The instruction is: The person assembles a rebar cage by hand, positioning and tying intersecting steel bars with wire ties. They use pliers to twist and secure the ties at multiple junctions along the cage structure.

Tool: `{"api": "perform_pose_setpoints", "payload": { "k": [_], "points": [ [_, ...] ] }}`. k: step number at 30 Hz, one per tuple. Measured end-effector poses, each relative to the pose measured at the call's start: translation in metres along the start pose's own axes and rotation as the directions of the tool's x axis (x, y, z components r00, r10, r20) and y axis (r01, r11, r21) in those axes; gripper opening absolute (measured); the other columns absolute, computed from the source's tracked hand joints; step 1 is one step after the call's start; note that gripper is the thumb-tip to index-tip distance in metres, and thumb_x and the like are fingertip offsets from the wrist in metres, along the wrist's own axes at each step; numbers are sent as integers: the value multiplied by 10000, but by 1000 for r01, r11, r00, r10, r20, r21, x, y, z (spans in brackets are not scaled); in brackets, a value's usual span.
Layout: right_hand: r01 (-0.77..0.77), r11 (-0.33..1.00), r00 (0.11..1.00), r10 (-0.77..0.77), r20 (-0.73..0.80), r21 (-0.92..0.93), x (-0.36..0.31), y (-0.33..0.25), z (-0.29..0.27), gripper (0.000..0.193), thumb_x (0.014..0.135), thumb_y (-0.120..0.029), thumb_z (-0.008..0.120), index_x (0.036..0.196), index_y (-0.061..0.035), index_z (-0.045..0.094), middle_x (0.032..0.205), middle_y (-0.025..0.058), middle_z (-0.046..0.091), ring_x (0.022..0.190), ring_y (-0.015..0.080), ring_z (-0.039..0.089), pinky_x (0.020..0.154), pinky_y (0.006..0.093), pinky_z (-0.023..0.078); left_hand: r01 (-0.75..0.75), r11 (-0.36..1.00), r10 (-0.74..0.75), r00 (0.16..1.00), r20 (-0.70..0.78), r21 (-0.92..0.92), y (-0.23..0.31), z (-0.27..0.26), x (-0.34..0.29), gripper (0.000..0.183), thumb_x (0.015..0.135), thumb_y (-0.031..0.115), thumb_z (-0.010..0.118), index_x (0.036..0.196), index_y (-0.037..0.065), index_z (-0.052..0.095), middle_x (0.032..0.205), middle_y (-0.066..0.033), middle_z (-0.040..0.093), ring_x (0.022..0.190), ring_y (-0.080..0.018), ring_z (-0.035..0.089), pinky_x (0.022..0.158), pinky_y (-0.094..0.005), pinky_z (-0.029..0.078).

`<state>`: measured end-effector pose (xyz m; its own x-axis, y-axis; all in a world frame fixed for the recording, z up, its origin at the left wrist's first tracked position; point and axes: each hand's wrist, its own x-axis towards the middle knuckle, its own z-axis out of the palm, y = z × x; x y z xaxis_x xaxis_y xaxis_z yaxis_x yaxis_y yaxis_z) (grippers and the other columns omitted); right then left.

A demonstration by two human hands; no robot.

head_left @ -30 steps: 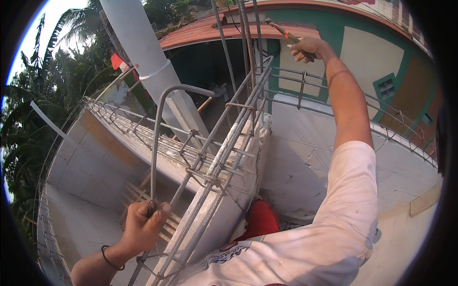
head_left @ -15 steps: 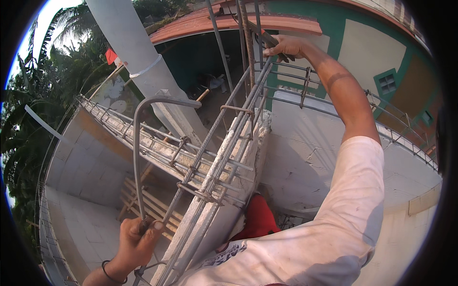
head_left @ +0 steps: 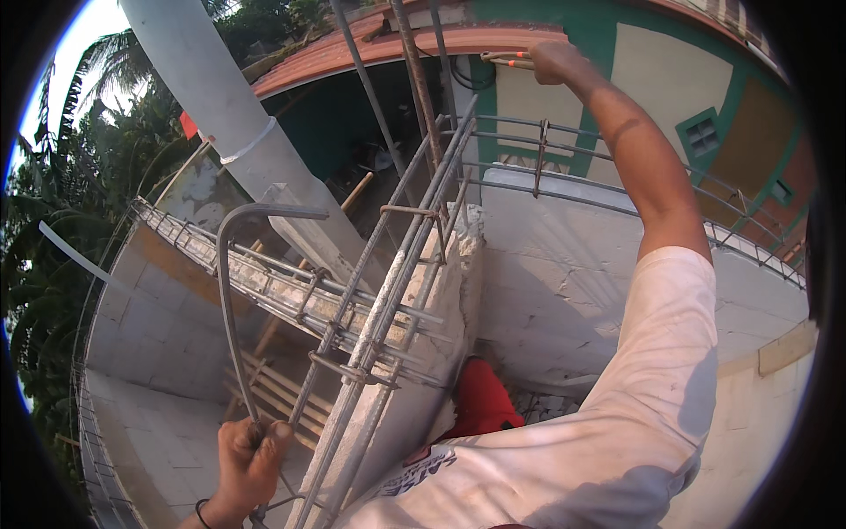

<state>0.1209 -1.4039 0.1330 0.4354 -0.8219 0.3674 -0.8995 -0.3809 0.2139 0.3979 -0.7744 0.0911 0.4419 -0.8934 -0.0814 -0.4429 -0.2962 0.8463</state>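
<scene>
Open space drops away at eight o'clock, between the rebar cage along the wall edge and a block wall at nine. The left hand, at seven o'clock, is closed in a fist around the lower part of a bent steel bar; the bar is grey, smooth-looking and slim, rising to a rounded bend and hook at ten. The right hand, at one o'clock, is wrapped round a hand tool with orange marks, its kind too small to tell. Upright rods stand at twelve, left of that hand; a thick pale column slants at ten, beyond the bar.
</scene>
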Motion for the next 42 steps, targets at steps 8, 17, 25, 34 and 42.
{"api": "perform_pose_setpoints", "payload": {
  "k": [8,17,25,34,42],
  "points": [
    [97,992,976,-110,188,77,-33,-18,-48,259,665,-95,724,920,-55,699,816,142,689,796,292,665,683,428,512,-29,999,28,999,-18,-23,-1,4,3,390,976,218,647,661,31,513,572,51,459,545,-36,377,480,-251,277],
    [145,986,989,-144,-24,79,-32,-5,-18,260,688,-86,711,946,-111,704,880,102,716,835,312,679,715,454,521,-46,996,46,999,-7,-72,-4,5,5,389,971,209,648,653,33,511,577,51,471,553,-36,381,485,-252,280],
    [67,933,951,-167,259,354,-36,-15,-47,248,721,-108,736,960,-53,694,711,66,654,629,215,632,555,371,522,-1,1000,1,1000,-13,-27,-6,-2,1,338,955,242,691,718,12,621,614,10,590,550,-47,487,507,-232,364],
    [18,959,909,-134,395,284,-39,-16,-40,251,806,-222,746,992,-66,684,757,56,653,664,199,637,588,381,542,9,1000,-9,1000,5,-25,9,3,1,365,962,185,641,661,26,512,584,71,439,568,-30,348,490,-251,261],
    [307,945,949,-313,42,109,-44,-1,4,326,758,-121,671,1083,-142,673,989,137,707,980,342,669,850,473,522,-32,999,31,999,-33,-27,2,3,0,325,955,200,650,707,0,582,597,64,465,577,-37,366,503,-249,268]
  ]
}}
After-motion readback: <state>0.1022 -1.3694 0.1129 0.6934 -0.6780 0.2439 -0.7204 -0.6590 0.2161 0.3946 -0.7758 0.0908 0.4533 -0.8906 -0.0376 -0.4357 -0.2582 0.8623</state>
